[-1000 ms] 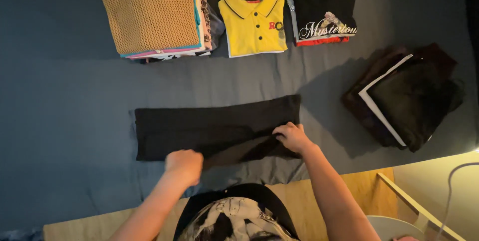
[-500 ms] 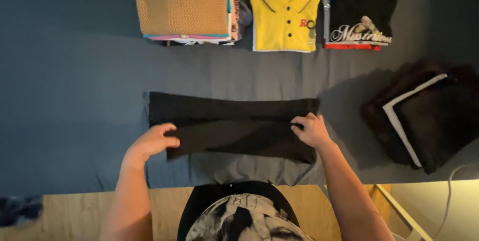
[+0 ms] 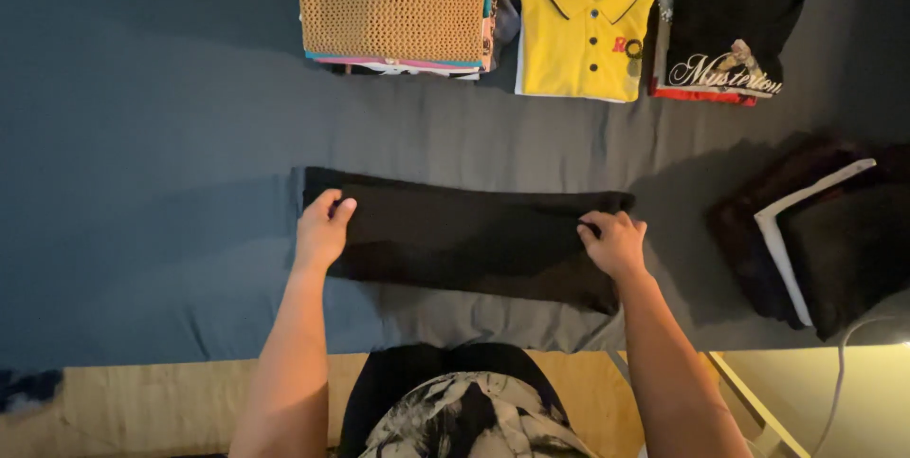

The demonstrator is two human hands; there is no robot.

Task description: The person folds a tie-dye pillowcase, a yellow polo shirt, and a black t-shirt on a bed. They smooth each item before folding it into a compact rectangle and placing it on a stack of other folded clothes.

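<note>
Black cloth (image 3: 469, 245): It lies flat on the bed sheet (image 3: 152, 136), folded into a long strip that runs left to right, right in front of the person. It is near the close edge of the bed, likely so both arms can reach its two ends.

Left hand (image 3: 320, 230): It rests on the left end of the black cloth. The fingers are bent over the top edge and seem to pinch it. The grip looks light.

Right hand (image 3: 616, 242): It is on the right end of the cloth. The fingers are curled and hold the corner. One hand at each end keeps the strip tight and straight.

Tan stack (image 3: 398, 5): A pile of folded clothes with a tan knit top on it, at the far side of the bed, well apart from the hands.

Yellow shirt (image 3: 583, 27): Folded with its collar up, just beside the tan stack.

Black shirt (image 3: 735, 27): Folded, with a white print, just beside the yellow shirt.

Dark pile (image 3: 825, 240): Loose dark clothes with a white strip, near the right hand but not touching the cloth.

In the way: Nothing lies on the cloth, and the sheet between it and the folded row is bare.
</note>
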